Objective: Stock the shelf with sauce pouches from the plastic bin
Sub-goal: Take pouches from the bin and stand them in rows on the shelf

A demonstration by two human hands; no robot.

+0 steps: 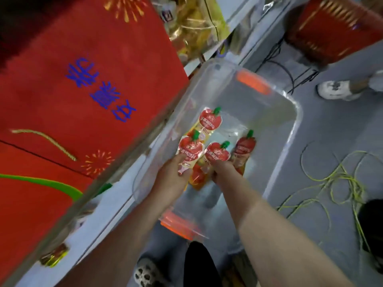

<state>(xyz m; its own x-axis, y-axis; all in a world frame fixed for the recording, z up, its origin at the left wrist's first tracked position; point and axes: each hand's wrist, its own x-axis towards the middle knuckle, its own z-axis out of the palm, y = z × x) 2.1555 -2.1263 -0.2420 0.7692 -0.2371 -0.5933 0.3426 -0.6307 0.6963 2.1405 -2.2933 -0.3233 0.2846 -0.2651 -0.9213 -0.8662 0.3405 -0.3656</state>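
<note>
Sauce pouches point(210, 121), red with green caps, lie in a clear plastic bin point(295, 119) on the floor as a person gathers stock. The left grip point(174, 177) curls round the near pouch point(189, 150). The right grip point(222, 170) pinches a second pouch point(217, 153) just beside it. Others lie beyond, beneath and to the right of the grips. The pick-up step looks to be in hand. Next, both grips would need to lift clear of the bin wall and carry left to the shelf point(126, 155), beneath the red boxes point(83, 90).
</note>
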